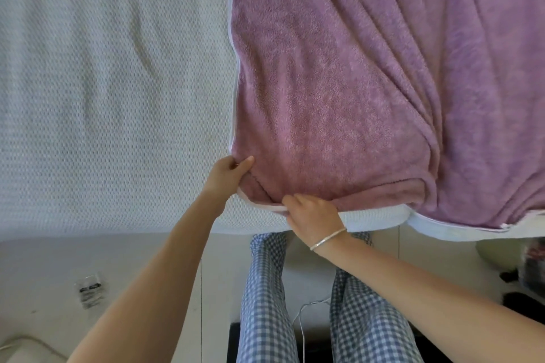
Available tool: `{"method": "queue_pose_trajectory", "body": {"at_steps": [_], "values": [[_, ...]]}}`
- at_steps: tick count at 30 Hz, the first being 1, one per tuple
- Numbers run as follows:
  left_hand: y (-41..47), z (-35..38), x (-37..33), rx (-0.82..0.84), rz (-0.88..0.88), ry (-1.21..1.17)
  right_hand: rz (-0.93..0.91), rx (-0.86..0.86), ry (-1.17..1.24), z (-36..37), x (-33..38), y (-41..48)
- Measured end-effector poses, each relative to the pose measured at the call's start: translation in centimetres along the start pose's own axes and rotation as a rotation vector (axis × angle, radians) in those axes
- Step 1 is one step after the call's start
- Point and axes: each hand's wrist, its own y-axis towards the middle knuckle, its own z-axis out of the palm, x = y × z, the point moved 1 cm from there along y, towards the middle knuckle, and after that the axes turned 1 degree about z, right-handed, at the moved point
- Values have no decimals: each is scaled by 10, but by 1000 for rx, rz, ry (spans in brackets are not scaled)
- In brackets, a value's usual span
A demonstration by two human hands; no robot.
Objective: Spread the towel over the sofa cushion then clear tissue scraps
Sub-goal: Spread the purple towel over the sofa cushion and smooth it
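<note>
Two hands work the near hem of a mauve plush towel (pixel 354 82), which lies across the view from 12 to 4 o'clock on a white woven sofa cushion (pixel 103 97); the cushion's bare part runs from 8 to 11 o'clock. The left hand (pixel 228 172) pinches the towel's corner at its 7 o'clock, thumb on the pile and fingers curled round the edge. The right hand (pixel 312 212), a silver bracelet (pixel 327 237) at the wrist, grips the rolled hem just beside it at 6 o'clock, fingers closed on the cloth.

The towel looks soft, limp and light, judging by the long folds fanning toward 1 o'clock. It will likely bunch rather than slide, so the pale-bound corners and hem seem the best places to take hold.

Its far and right edges are cut off by the frame, and how far it overhangs the cushion front at 5 o'clock is unclear. No tissue scraps can be made out. A crumpled clear wrapper (pixel 88 289) on the floor at 8 o'clock is blurred. Checked trousers (pixel 265 289) fill 6 o'clock.
</note>
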Motion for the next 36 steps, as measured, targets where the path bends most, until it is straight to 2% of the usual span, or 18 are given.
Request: {"method": "queue_pose_trajectory", "body": {"at_steps": [2, 7, 12, 13, 16, 17, 18, 19, 24, 27, 32, 36], "values": [[0, -6, 6, -56, 54, 106, -8, 9, -14, -3, 1, 1], [-3, -32, 18, -287, 130, 179, -116, -73, -20, -5, 26, 10], [-9, -73, 42, -543, 75, 177, -136, 78, 11, 4, 68, 22], [-12, -76, 49, -560, 50, 192, -142, 142, 12, 2, 69, 25], [-18, -70, 65, -578, -18, 211, -203, 495, 23, 3, 62, 37], [-17, -66, 66, -592, -24, 210, -145, 608, 43, -1, 57, 43], [-16, -63, 64, -611, -27, 214, -99, 650, 57, -4, 53, 50], [-15, -60, 60, -633, -23, 223, -66, 631, 70, -9, 49, 58], [4, -57, 26, -642, 137, 214, 21, 257, 92, -26, 34, 121], [23, -55, 4, -555, 240, 229, 21, 241, 38, -32, 30, 153], [47, -53, -16, -403, 311, 328, 30, 284, -128, -39, 26, 201], [54, -62, -11, -438, 328, 371, -27, 260, -296, -46, 20, 232]]}}
